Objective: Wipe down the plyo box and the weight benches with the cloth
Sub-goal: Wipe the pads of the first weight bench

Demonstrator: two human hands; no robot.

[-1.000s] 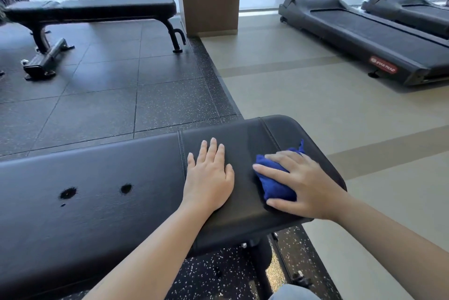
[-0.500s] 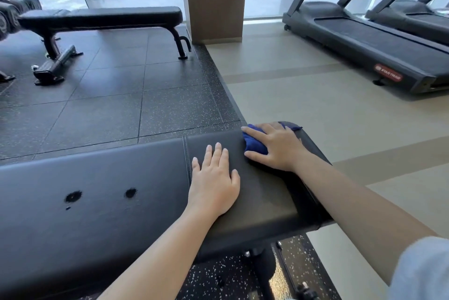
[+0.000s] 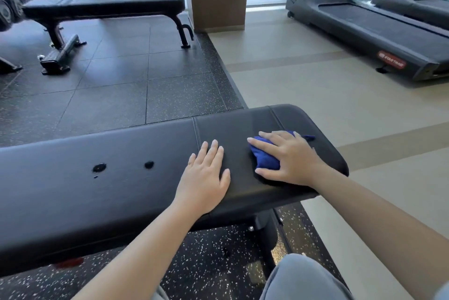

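Near weight bench (image 3: 121, 190): black padded surface running across the view from 9 to 3 o'clock.

Left hand (image 3: 206, 175): palm flat on the surface just right of a stitched seam. Its fingers (image 3: 213, 151) are straight and close together, pointing to 12 o'clock, holding nothing.

Right hand (image 3: 289, 161): at 3 o'clock of the left hand, near the bench's right end. Its fingers (image 3: 261, 141) are spread and only lightly bent, pointing to 9 o'clock, pressing down on a bunched blue cloth (image 3: 263, 156). The cloth shows between forefinger and thumb, and a corner pokes out past the knuckles at 2 o'clock. The hands are apart, with bare padding between them.

Two dark holes (image 3: 99, 167) in the padding at 9 o'clock of the left hand.

Second bench (image 3: 104, 5) at 11 o'clock on dark rubber tiles; treadmills (image 3: 364, 30) at 2 o'clock on pale floor.
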